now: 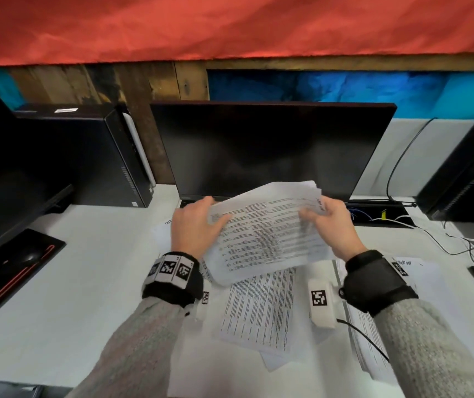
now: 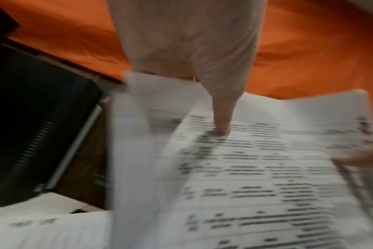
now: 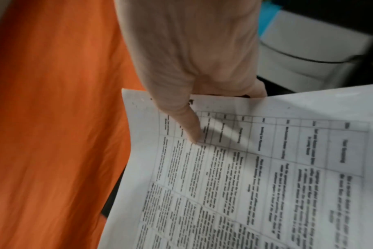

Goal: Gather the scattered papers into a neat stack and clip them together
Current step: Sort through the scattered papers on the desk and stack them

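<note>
Progress: approx. halfway by my read; held sheaf [image 1: 267, 228] gathered, centre of frame, raised off the desk [image 1: 86, 268].
Left to do: loose sheets [image 1: 261, 308] lower centre w/ more lower right; no clip visible.
L hand [image 1: 195, 225]: thumb on top, pinching sheaf's left edge.
R hand [image 1: 330, 225]: thumb over, pinching right edge.

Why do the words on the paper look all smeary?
Left wrist view: the held papers are motion-blurred, the print smeared into dark bars. Right wrist view: the table lines show, but the words stay unreadable. Head view: the print is too small, and the monitor bends from wide-angle distortion.
</note>
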### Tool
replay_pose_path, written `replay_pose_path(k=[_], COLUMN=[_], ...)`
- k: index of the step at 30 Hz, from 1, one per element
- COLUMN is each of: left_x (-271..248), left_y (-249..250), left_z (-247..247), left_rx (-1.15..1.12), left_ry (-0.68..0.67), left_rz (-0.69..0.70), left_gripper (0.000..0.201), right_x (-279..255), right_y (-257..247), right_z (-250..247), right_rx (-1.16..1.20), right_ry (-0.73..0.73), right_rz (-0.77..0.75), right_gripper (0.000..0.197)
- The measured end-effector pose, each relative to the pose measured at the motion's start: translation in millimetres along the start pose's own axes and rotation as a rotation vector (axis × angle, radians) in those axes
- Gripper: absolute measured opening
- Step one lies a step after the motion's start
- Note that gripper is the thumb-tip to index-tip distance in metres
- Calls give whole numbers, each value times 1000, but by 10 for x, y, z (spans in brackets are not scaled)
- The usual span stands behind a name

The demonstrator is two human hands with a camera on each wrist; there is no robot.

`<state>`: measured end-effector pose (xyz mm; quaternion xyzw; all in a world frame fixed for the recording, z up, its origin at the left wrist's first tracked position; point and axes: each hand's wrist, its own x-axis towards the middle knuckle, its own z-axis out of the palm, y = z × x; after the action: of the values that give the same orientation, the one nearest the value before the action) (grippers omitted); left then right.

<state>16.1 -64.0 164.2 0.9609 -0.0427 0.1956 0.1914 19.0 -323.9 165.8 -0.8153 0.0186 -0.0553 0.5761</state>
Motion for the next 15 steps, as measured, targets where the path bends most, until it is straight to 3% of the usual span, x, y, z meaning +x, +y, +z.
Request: replay_pose_path(k=[2, 5, 7, 11, 15], left_x=[-21, -62, -118, -305, -412], left_y=[-169, -249, -217, -203, -113], left_z=[3, 92, 172, 419, 515], left_rx=[-191, -835, -1088, -1034, -1064], left_ry=[75, 154, 181, 104, 41], left_rz=[-174, -395, -495, -579, -595], left_gripper=[29, 26, 25, 31, 34], right_x=[-56, -160, -219, -306, -310], right_y=[159, 315, 435, 629, 579], right_z=[-22, 53, 131, 275, 385], right_rx=[178, 357, 463, 553, 377], right_ry=[7, 2, -21, -72, 73], right_rz=[71, 128, 174, 311, 230], right_gripper=[19, 24, 28, 34, 37])
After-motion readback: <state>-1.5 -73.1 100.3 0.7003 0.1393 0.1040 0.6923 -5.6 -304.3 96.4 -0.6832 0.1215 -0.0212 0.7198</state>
